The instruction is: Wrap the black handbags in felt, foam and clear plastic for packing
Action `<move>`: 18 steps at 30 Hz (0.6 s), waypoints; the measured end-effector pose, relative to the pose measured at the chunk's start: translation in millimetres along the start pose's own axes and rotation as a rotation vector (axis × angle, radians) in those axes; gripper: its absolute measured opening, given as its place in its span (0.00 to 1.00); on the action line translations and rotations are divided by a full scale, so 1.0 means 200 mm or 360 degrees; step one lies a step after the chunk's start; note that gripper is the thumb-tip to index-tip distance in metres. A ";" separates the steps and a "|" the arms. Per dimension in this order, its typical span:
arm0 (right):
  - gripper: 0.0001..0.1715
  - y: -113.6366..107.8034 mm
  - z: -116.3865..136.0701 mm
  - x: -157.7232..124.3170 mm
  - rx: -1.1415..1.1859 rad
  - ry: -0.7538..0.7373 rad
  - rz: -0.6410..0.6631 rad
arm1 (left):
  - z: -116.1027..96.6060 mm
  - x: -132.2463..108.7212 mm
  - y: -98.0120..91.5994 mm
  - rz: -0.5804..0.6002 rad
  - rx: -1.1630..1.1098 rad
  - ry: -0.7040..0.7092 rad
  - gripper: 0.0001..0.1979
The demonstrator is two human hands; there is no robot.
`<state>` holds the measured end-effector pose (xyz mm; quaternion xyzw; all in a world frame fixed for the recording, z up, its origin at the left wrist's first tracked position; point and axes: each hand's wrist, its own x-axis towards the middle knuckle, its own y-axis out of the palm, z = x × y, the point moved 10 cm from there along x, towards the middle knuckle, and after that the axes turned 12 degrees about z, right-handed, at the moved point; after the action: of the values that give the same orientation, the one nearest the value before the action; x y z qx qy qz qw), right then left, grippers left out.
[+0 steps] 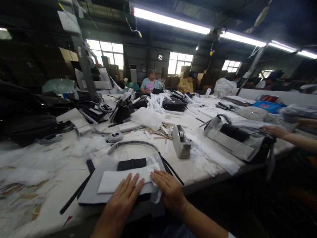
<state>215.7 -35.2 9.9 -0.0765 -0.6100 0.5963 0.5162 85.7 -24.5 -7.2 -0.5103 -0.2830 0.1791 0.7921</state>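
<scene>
In front of me a handbag (pixel 91 183) lies on the table, covered in pale grey-white wrapping, with a dark strap band (pixel 132 164) across its upper part. A strip of white foam sheet (pixel 111 181) lies over the front. My left hand (pixel 126 195) rests flat on the foam's lower edge, fingers stretched out and slightly apart. My right hand (pixel 169 188) lies on the foam's right end, its fingers extended beside some crinkled clear plastic (pixel 156 193). The bag's handle (pixel 135 142) arches up behind it, partly wrapped.
A tape dispenser (pixel 182 142) stands behind the bag to the right. Farther right, a co-worker's hand (pixel 274 131) touches another wrapped bag (pixel 229 138). Thin white sheets (pixel 29 158) cover the left side, and paper scraps (pixel 160 132) lie mid-table. Two people sit across the table.
</scene>
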 end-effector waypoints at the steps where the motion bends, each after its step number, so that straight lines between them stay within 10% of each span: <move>1: 0.30 0.00 0.00 0.00 0.0012 -0.0010 -0.0008 | 0.01 0.01 -0.02 0.0058 -0.0065 0.0057 0.29; 4: 0.30 -0.01 0.01 0.00 0.0038 -0.0029 -0.0029 | 0.05 0.09 -0.11 0.0265 -0.0293 0.0124 0.35; 9: 0.27 -0.02 0.02 0.00 0.0038 -0.0052 -0.0061 | 0.09 0.31 -0.19 0.0537 -0.0532 0.0109 0.11; 18: 0.29 -0.01 0.00 -0.02 0.0083 -0.0030 -0.0050 | 0.16 0.36 -0.08 0.0212 -0.0871 -0.0126 0.17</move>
<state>217.8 -38.1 9.1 -0.0478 -0.6001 0.6046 0.5215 120.8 32.2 37.0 -0.7152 -0.3175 0.1675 0.5997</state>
